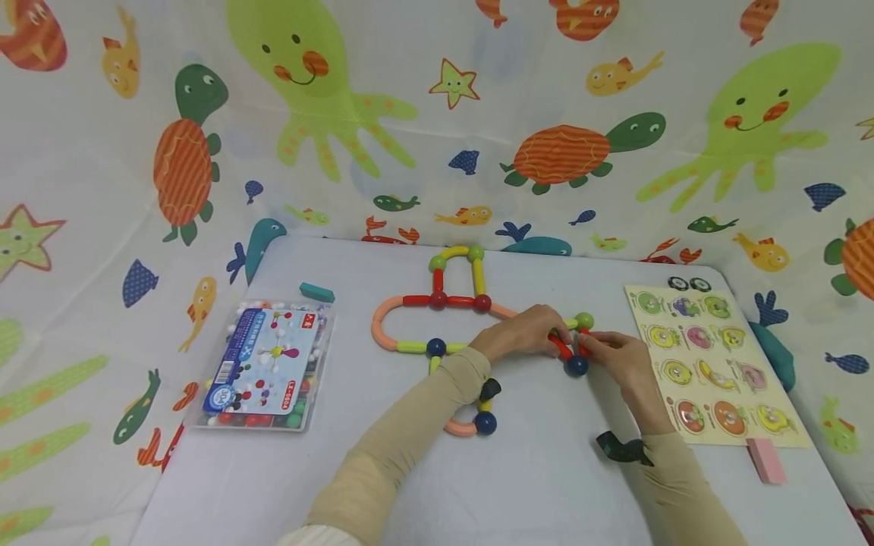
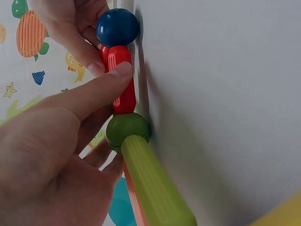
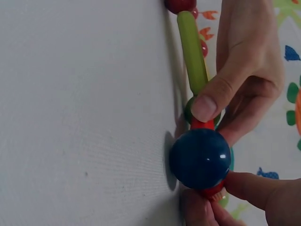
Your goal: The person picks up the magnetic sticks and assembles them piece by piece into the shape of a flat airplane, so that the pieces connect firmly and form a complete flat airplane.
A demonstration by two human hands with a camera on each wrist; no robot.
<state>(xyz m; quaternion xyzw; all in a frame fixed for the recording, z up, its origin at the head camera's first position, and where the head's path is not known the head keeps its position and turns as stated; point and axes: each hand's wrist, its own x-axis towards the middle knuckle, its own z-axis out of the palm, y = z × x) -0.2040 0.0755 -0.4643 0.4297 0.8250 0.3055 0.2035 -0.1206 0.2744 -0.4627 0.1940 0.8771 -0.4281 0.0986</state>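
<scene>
Both hands meet at the right end of a rod-and-ball figure (image 1: 437, 303) lying flat on the white table (image 1: 532, 470). Left hand (image 1: 522, 334): thumb laid along a short red rod (image 2: 121, 77), fingers curled behind it, pinching it. Just past the thumb tip sits a dark blue ball (image 2: 117, 27), joined to the rod's far end; at the thumb's base a green ball (image 2: 128, 131) caps the near end, with a lime-green rod (image 2: 155, 186) running on from it toward the wrist. Right hand (image 1: 617, 360): fingertips closed on the blue ball's far side, where a second red piece shows between them. Off the right hand's outer side, a wooden peg puzzle (image 1: 710, 364); well left of the left forearm, a clear parts box (image 1: 266, 368).
</scene>
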